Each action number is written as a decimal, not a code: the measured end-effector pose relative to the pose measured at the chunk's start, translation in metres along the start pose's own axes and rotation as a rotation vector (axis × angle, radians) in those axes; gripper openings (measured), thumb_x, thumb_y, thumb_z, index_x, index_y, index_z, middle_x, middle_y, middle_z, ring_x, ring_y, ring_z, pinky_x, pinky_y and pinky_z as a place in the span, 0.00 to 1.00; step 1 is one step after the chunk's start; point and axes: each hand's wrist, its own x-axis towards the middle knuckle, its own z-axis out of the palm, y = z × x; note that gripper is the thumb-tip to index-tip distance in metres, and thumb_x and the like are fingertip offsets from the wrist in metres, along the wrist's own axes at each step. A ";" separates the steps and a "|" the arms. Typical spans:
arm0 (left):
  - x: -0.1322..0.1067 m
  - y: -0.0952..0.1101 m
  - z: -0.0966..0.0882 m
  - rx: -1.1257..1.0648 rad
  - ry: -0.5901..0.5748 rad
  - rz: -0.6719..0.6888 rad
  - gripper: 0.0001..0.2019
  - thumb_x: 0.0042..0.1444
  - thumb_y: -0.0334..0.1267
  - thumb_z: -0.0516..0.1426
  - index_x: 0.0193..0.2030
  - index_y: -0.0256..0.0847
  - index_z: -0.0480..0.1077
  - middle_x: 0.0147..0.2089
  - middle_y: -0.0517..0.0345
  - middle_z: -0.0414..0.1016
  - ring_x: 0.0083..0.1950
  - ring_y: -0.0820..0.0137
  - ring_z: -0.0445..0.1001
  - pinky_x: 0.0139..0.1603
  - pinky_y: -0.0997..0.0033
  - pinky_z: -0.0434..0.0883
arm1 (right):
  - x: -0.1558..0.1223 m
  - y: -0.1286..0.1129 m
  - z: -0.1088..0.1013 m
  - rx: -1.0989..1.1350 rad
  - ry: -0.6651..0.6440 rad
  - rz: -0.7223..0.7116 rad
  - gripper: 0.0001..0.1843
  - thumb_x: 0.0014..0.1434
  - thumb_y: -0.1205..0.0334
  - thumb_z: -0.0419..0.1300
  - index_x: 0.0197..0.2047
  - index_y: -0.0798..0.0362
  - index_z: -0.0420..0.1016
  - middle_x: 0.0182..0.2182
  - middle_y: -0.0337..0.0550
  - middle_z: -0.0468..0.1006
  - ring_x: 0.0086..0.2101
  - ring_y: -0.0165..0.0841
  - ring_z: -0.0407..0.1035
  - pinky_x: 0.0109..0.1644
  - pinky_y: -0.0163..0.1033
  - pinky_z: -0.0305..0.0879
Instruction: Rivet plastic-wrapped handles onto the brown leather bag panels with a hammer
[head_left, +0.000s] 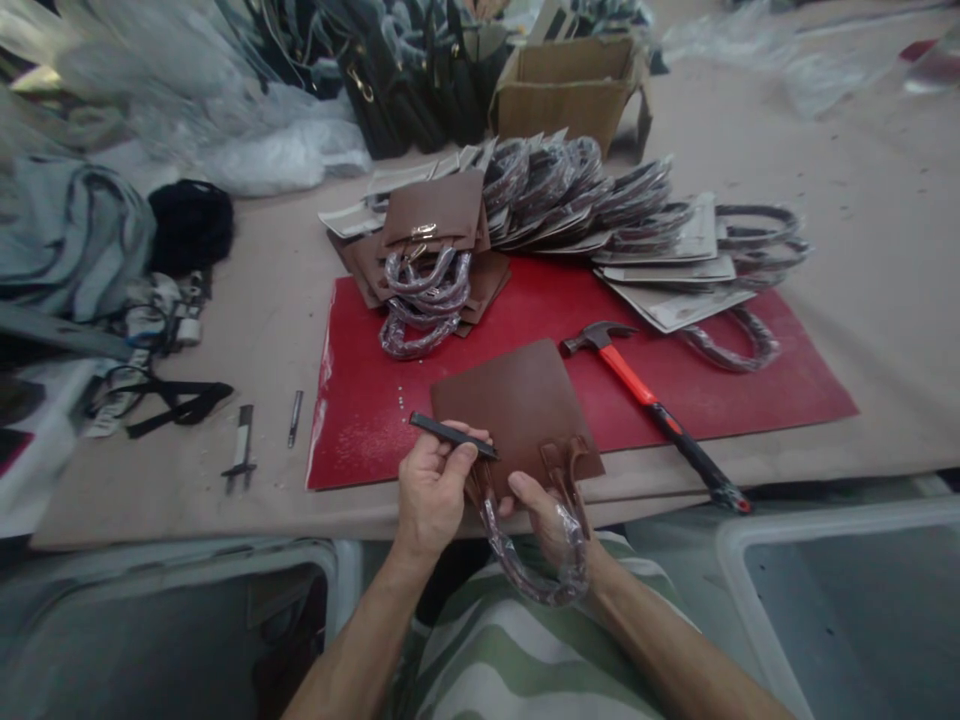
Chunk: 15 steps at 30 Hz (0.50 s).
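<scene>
My left hand is closed, pinching a slim black bar-shaped tool between thumb and fingers. The tool lies slantwise over the lower left part of a brown leather bag panel, close to a handle tab. My right hand grips the panel's near edge between the two handle tabs, thumb on top and fingers mostly hidden. A plastic-wrapped handle loops from the panel toward my lap. Beneath the panel's far part is a red mat. A claw hammer with an orange and black handle rests right of the panel.
Brown panels with wrapped handles are piled behind. Handled panels fan out at the back right. A cardboard box and dark bags stand farther back. Small tools lie left of the mat. Plastic bins flank me.
</scene>
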 end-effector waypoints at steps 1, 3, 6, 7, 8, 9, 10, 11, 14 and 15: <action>0.000 0.003 -0.001 -0.019 0.002 -0.016 0.11 0.61 0.41 0.61 0.47 0.37 0.70 0.44 0.50 0.83 0.44 0.67 0.82 0.49 0.69 0.79 | 0.001 0.000 -0.001 0.010 -0.013 0.001 0.26 0.58 0.36 0.61 0.23 0.50 0.76 0.25 0.43 0.78 0.32 0.39 0.74 0.49 0.47 0.69; 0.000 0.008 -0.004 -0.050 0.014 -0.037 0.12 0.60 0.41 0.62 0.47 0.37 0.70 0.44 0.50 0.83 0.44 0.66 0.83 0.48 0.68 0.79 | 0.003 0.000 -0.001 0.033 -0.027 -0.002 0.26 0.57 0.36 0.62 0.22 0.50 0.75 0.25 0.43 0.78 0.34 0.40 0.74 0.51 0.48 0.68; -0.002 0.014 -0.007 -0.077 0.032 -0.059 0.13 0.59 0.41 0.63 0.47 0.36 0.69 0.43 0.50 0.83 0.43 0.66 0.83 0.47 0.68 0.80 | 0.005 -0.005 0.000 0.075 -0.091 0.022 0.27 0.55 0.36 0.64 0.19 0.49 0.75 0.26 0.44 0.79 0.38 0.42 0.74 0.52 0.50 0.67; -0.004 0.016 -0.008 -0.084 0.039 -0.063 0.13 0.59 0.41 0.63 0.46 0.36 0.69 0.43 0.50 0.83 0.42 0.66 0.83 0.46 0.68 0.80 | 0.005 -0.007 0.001 0.092 -0.118 0.031 0.27 0.54 0.35 0.64 0.18 0.49 0.74 0.27 0.45 0.79 0.39 0.43 0.74 0.53 0.50 0.67; -0.005 0.018 -0.009 -0.086 0.047 -0.062 0.13 0.59 0.41 0.63 0.46 0.36 0.69 0.43 0.50 0.83 0.42 0.66 0.83 0.46 0.68 0.80 | 0.005 -0.009 0.002 0.112 -0.142 0.036 0.28 0.53 0.35 0.64 0.17 0.50 0.74 0.28 0.46 0.80 0.40 0.43 0.74 0.54 0.51 0.66; -0.007 0.020 -0.010 -0.079 0.054 -0.053 0.13 0.60 0.41 0.63 0.46 0.36 0.70 0.43 0.50 0.83 0.42 0.66 0.83 0.46 0.68 0.80 | 0.005 -0.012 0.003 0.131 -0.156 0.038 0.28 0.52 0.34 0.65 0.16 0.50 0.73 0.30 0.46 0.80 0.41 0.43 0.74 0.55 0.51 0.65; -0.009 0.021 -0.010 -0.060 0.056 -0.039 0.12 0.60 0.41 0.63 0.46 0.37 0.70 0.43 0.50 0.83 0.43 0.66 0.83 0.47 0.68 0.80 | 0.005 -0.014 0.005 0.148 -0.167 0.042 0.29 0.52 0.34 0.65 0.16 0.50 0.73 0.30 0.46 0.81 0.42 0.43 0.74 0.56 0.51 0.65; -0.011 0.023 -0.010 -0.033 0.055 -0.019 0.12 0.60 0.40 0.62 0.46 0.37 0.70 0.43 0.50 0.83 0.43 0.66 0.83 0.47 0.68 0.80 | 0.005 -0.016 0.006 0.162 -0.177 0.051 0.29 0.51 0.34 0.65 0.16 0.50 0.74 0.30 0.46 0.81 0.41 0.43 0.74 0.57 0.51 0.65; -0.013 0.026 -0.009 0.041 0.046 0.028 0.11 0.60 0.39 0.62 0.46 0.37 0.72 0.44 0.50 0.83 0.44 0.66 0.83 0.48 0.69 0.80 | 0.005 -0.020 0.013 0.192 -0.220 0.101 0.30 0.51 0.32 0.64 0.17 0.51 0.74 0.26 0.46 0.79 0.36 0.41 0.75 0.54 0.51 0.67; -0.013 0.027 -0.009 0.048 0.048 0.038 0.10 0.60 0.39 0.62 0.46 0.37 0.72 0.44 0.50 0.83 0.44 0.66 0.83 0.47 0.69 0.80 | 0.006 -0.020 0.014 0.199 -0.231 0.113 0.30 0.51 0.32 0.64 0.17 0.51 0.74 0.25 0.46 0.79 0.35 0.41 0.75 0.53 0.51 0.67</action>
